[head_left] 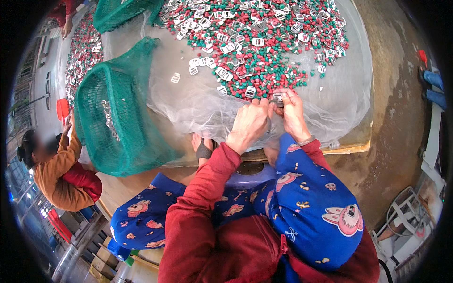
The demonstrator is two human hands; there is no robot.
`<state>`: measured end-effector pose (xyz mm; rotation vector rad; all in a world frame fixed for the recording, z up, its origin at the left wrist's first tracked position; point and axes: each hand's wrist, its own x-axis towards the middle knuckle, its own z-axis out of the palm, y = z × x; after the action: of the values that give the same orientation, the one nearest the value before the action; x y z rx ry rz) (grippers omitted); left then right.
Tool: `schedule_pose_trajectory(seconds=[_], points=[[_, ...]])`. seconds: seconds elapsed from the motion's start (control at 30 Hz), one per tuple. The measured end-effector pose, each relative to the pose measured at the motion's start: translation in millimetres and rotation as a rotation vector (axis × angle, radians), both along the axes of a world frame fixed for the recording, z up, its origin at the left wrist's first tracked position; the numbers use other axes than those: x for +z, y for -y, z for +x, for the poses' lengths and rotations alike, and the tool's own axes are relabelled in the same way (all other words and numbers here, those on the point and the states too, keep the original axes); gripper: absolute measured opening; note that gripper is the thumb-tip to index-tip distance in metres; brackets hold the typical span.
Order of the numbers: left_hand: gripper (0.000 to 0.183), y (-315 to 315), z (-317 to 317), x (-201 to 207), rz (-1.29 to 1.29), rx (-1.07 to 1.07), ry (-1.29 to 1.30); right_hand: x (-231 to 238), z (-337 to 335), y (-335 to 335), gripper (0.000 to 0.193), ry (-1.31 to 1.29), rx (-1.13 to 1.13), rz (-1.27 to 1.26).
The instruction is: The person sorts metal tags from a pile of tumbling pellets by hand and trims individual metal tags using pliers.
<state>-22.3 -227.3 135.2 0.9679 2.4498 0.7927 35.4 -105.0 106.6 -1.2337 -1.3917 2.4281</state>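
Note:
My right hand pinches a silver metal buckle at the near edge of the pile. Right beside it, my left hand is closed, its fingertips meeting the right hand's; what they grip is hidden. Beyond both hands spreads a heap of small red and green pebble-like pieces, mixed with many silver buckles. One buckle lies apart on the sheet, left of the heap.
A green mesh-lined basket with several buckles inside stands at left; another green basket is behind it. Translucent sheeting covers the work surface. A co-worker sits at far left by a red scoop-like thing. Someone's blue-clad legs show at right.

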Motion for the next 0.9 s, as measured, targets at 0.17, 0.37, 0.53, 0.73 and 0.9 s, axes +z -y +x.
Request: schedule_pose_trajectory(seconds=[0.17,0.37,0.53,0.73,0.9], points=[[0.021,8.4,-7.7,-11.0,0.214,0.053,0.211,-3.6,3.3,-2.8,0.020,-0.053,0.110,0.000],[0.017,7.2,-23.6,13.9,0.142,-0.033,0.056,11.7,-2.6,-24.1,0.022,-0.233,0.201,-0.449],[0.020,23.3,-60.5,40.6,0.289,-0.294,0.171,-4.2,12.2,-55.6,0.029,-0.371,0.127,-0.649],[0.018,6.2,-37.4,46.5,0.223,0.005,0.281,6.7,-4.2,-35.7,0.024,-0.348,-0.021,-0.398],[0.016,-4.9,-7.3,35.5,0.211,0.135,0.054,22.3,-8.1,-26.5,0.028,-0.355,0.024,-0.361]])
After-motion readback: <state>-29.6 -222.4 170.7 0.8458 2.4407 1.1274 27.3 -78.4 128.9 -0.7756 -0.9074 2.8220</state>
